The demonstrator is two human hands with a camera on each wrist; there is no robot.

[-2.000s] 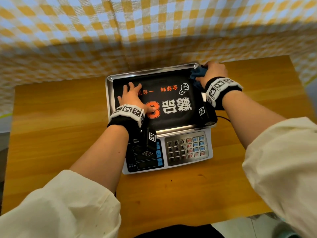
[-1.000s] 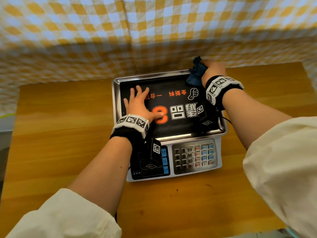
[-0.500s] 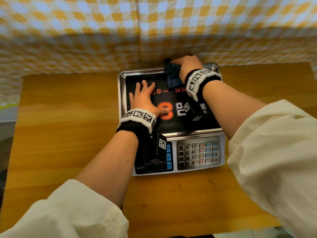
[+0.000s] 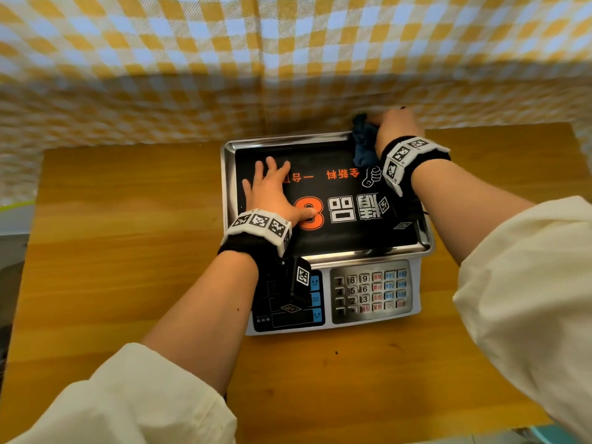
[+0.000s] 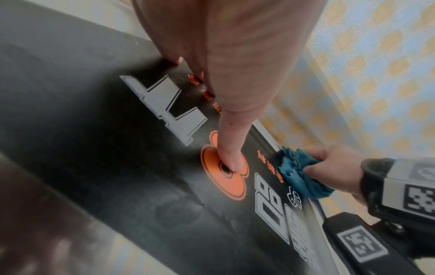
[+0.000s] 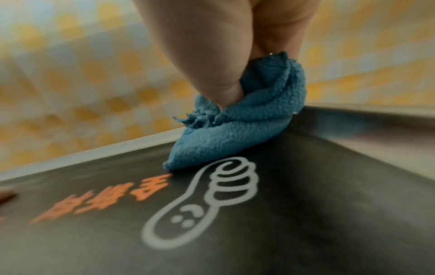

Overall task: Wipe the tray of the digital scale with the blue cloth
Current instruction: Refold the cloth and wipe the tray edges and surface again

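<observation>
The digital scale [image 4: 368,302] sits on a wooden table, its steel tray [image 4: 229,187] lined with a black printed mat [image 4: 339,238]. My left hand [image 4: 269,190] lies flat on the mat's left half, fingers spread, thumb on the orange figure [image 5: 223,167]. My right hand [image 4: 395,123] grips the bunched blue cloth [image 4: 363,144] at the tray's far right corner. In the right wrist view the cloth [image 6: 235,130] presses on the mat beside a white thumbs-up drawing [image 6: 207,195]. The left wrist view shows the cloth [image 5: 299,176] held in the right hand [image 5: 329,167].
A yellow, blue and white checked curtain [image 4: 288,59] hangs right behind the scale. The wooden table [image 4: 128,251] stretches left, right and in front of it. The keypad [image 4: 371,291] and display panel [image 4: 288,309] face me, partly under my left wrist.
My right hand swept the cloth left along the tray's far edge, then back to the far right corner. My left hand stayed flat on the mat.
</observation>
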